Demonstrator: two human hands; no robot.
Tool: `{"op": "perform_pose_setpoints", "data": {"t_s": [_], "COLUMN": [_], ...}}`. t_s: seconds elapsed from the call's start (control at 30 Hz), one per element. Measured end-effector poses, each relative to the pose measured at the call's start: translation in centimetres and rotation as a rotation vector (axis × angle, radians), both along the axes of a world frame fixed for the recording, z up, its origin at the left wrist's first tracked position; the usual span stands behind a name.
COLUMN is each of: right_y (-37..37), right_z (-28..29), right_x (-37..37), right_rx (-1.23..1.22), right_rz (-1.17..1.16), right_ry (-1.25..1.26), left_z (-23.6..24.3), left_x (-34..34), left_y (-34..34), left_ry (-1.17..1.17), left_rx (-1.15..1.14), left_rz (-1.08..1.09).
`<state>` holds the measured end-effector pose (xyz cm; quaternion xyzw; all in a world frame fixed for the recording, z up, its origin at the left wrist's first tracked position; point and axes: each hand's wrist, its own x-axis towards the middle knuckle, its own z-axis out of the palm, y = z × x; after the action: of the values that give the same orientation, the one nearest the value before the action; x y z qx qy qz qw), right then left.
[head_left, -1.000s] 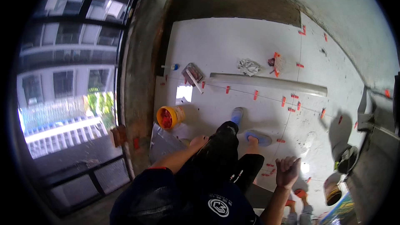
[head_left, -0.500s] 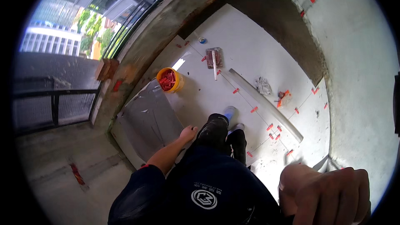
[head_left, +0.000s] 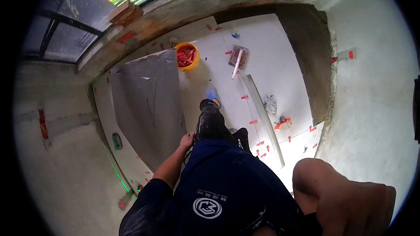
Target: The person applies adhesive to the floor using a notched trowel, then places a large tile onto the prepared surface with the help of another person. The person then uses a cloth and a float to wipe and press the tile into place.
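Observation:
My left hand [head_left: 187,141] hangs by my left thigh, against the dark trouser leg [head_left: 212,124], and holds nothing. My right hand [head_left: 350,201] is raised very close to the camera at the lower right, large and blurred; I cannot make out its fingers or anything in it. I am upright on white floor tiles [head_left: 262,70], and my blue shoe [head_left: 212,92] points to a yellow bucket [head_left: 187,56] of red clips. A spread of grey mortar [head_left: 146,100] lies just left of my leg.
A long metal straightedge [head_left: 264,120] lies on the tiles to the right, with a grey rag [head_left: 270,104], an orange tool [head_left: 282,123] and scattered red tile clips. A tray with a white tool [head_left: 237,57] sits farther off. Bricks [head_left: 126,13] rest on the ledge by the railing.
The view has swung left and tilted down as I rise. My right hand has come up closer to the camera, and my left hand has lifted off the floor to my thigh.

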<state>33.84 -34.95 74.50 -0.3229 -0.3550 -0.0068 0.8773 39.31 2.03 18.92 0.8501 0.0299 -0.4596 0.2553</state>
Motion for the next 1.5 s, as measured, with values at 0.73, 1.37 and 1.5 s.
{"op": "perform_pose_setpoints", "data": {"t_s": [0.73,1.37,1.5], "right_y": [-12.4,-18.3,-7.0], "right_z": [-46.3,-42.0,-39.0], "right_x": [29.4,93.0,98.4], "right_rx": [-1.697,-2.257,-2.162], "right_rz": [-0.065,0.293,0.366], "right_ry": [1.215,0.102,-0.160], "left_z": [-1.1,-0.7,-3.3], "left_x": [24.8,34.1,35.9], "left_y": [2.1,-18.2,-22.7], "left_ry": [-0.051,0.162,0.096], "left_rx": [-0.180,-0.220,-0.282], "left_rz": [0.974,1.893,2.120]}}
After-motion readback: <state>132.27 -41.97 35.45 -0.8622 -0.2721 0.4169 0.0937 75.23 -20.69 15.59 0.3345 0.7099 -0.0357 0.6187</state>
